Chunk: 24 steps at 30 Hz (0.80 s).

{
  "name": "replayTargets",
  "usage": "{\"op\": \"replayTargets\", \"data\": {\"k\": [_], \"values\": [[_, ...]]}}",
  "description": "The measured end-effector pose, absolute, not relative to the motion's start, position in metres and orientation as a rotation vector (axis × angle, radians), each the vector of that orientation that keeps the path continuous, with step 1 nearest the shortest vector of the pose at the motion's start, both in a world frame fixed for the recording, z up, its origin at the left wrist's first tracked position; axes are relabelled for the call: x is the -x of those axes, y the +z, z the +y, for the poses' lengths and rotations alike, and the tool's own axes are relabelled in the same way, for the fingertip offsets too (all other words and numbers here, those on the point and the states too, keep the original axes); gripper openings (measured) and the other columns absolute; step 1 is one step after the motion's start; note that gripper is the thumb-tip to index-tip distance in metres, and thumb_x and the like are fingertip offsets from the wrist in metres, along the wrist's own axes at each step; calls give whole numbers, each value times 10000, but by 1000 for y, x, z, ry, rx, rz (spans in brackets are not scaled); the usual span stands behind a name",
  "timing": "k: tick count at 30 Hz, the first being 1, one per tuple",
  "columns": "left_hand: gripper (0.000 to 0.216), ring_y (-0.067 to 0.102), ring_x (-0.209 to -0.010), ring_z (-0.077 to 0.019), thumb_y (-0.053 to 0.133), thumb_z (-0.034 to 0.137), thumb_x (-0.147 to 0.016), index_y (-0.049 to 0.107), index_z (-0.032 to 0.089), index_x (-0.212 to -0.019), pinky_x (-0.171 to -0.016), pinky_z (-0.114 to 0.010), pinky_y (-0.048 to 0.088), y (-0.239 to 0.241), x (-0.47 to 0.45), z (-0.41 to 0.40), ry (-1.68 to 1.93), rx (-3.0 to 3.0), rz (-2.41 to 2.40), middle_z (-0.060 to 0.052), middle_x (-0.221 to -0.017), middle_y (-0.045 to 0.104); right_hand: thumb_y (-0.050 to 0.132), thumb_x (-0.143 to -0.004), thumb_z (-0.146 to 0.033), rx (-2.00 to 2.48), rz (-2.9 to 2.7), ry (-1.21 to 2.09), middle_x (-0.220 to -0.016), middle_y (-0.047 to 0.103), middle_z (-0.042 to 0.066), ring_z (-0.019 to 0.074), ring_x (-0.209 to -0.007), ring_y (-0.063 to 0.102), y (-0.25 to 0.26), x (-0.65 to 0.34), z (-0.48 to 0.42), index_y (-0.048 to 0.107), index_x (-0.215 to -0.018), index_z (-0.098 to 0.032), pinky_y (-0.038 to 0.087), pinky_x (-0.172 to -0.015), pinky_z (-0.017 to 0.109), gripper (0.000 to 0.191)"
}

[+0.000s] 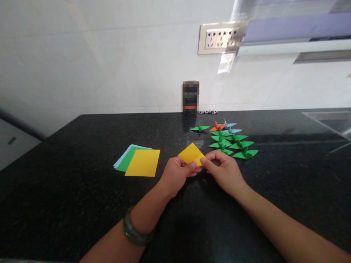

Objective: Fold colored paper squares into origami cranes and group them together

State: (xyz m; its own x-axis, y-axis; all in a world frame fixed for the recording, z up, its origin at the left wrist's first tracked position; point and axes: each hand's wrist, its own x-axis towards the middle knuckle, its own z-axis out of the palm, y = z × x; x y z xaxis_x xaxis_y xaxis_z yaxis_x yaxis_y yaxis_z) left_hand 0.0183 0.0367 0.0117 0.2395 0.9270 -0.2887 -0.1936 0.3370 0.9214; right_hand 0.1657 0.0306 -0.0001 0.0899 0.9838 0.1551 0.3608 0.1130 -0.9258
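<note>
A folded yellow paper [190, 153] is held just above the black counter [82, 204] between both my hands. My left hand [177, 173] pinches its lower left edge with thumb and fingers closed. My right hand [223, 170] pinches its right corner, fingers curled. A dark green bangle [134, 233] circles my left wrist.
A small stack of flat sheets, yellow [142, 163] over green and pale blue, lies to the left. Several folded paper cranes [233, 144], mostly green with an orange and blue ones, sit behind my right hand. A dark object [191, 96] leans on the tiled wall. A sink edge [329, 120] is far right.
</note>
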Motion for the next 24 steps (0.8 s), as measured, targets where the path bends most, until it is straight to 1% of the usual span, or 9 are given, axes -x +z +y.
{"op": "replayTargets", "data": {"k": [3, 4, 6, 8, 10, 14, 17, 20, 24], "values": [[184, 639, -617, -118, 667, 157, -668, 670, 80, -835, -573, -198, 472, 13, -17, 37, 898, -956, 1019, -76, -748, 702, 647, -662, -380, 1354, -1305, 1046, -659, 537, -11, 110, -548, 490, 2, -166, 32, 528, -823, -167, 404, -438, 210, 292], [190, 637, -607, -115, 666, 149, -667, 664, 81, -844, -565, -196, 470, 13, -17, 37, 886, -980, 1021, -74, -749, 701, 649, -657, -396, 1346, -1286, 1119, -648, 532, -15, 100, -523, 475, 3, -166, 32, 530, -820, -163, 393, -420, 203, 308], [219, 632, -591, -109, 667, 135, -662, 646, 88, -875, -555, -194, 467, 12, -16, 38, 888, -1018, 1032, -68, -764, 701, 640, -666, -422, 1353, -1296, 1207, -611, 523, -19, 76, -471, 433, 5, -167, 32, 540, -737, -152, 366, -402, 194, 297], [249, 627, -581, -99, 668, 139, -664, 625, 99, -907, -550, -189, 464, 11, -16, 39, 925, -1032, 1041, -58, -780, 700, 629, -683, -425, 1373, -1313, 1194, -570, 507, -25, 58, -435, 400, 6, -167, 31, 531, -651, -146, 336, -398, 188, 298], [261, 623, -583, -92, 674, 165, -668, 620, 105, -916, -548, -179, 457, 10, -16, 39, 949, -1029, 1043, -49, -764, 697, 625, -693, -418, 1389, -1294, 1144, -537, 490, -34, 52, -415, 388, 6, -166, 30, 529, -638, -145, 308, -390, 185, 294], [176, 604, -541, -87, 669, 199, -679, 644, 84, -810, -523, -175, 441, 10, -17, 37, 932, -1003, 1095, -37, -632, 670, 614, -705, -421, 1397, -1272, 1115, -514, 468, -44, 48, -400, 377, 5, -164, 29, 533, -641, -146, 288, -380, 181, 294], [139, 594, -516, -89, 655, 199, -689, 648, 79, -758, -513, -186, 438, 11, -17, 37, 934, -979, 1131, -35, -594, 657, 627, -687, -425, 1347, -1290, 1198, -546, 478, -42, 51, -422, 378, 5, -163, 28, 548, -672, -145, 304, -382, 180, 291], [136, 595, -526, -93, 658, 212, -686, 654, 89, -744, -517, -190, 435, 10, -16, 38, 940, -988, 1113, -35, -601, 659, 655, -655, -414, 1315, -1332, 1307, -566, 488, -40, 51, -440, 373, 7, -163, 28, 564, -681, -140, 302, -381, 179, 290], [125, 590, -527, -89, 647, 219, -697, 656, 100, -733, -516, -191, 429, 9, -15, 39, 934, -1022, 1108, -31, -609, 658, 661, -643, -402, 1353, -1316, 1343, -562, 490, -46, 41, -416, 357, 10, -162, 28, 567, -671, -140, 284, -368, 178, 280]]}}
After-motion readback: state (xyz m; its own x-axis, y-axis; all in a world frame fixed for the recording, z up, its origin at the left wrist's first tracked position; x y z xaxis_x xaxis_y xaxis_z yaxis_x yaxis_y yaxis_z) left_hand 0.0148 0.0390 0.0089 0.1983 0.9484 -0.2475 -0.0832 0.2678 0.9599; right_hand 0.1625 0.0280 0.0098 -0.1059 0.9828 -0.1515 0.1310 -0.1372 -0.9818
